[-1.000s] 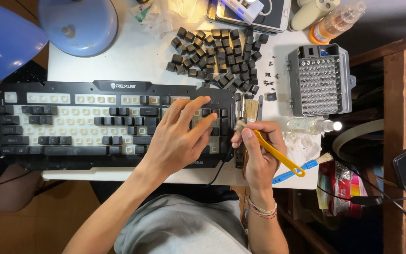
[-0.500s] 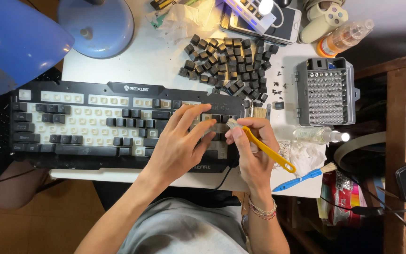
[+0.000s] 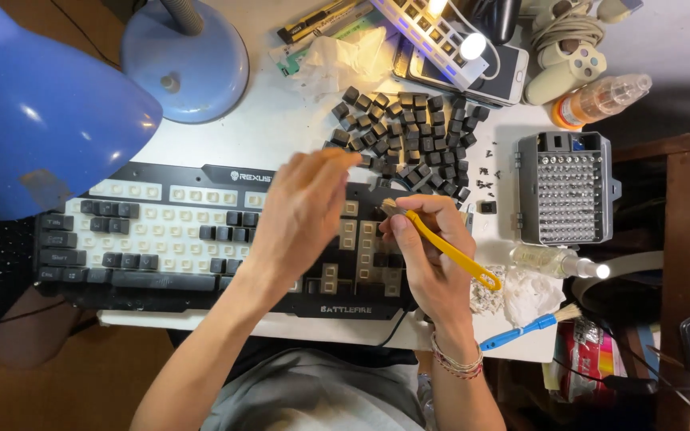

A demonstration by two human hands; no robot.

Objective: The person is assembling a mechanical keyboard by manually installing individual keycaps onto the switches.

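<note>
The right hand grips a yellow brush at frame centre, bristles on the keyboard. The left hand hovers open, holding nothing. Many keycaps lie removed above; left-side keys remain.

We hold our left hand flat and palm down, fingers together and stretched forward, blurred, forearm slanting up from lower left. Our right hand is curled in a closed grip, wrist braceleted, forearm rising from below.
</note>
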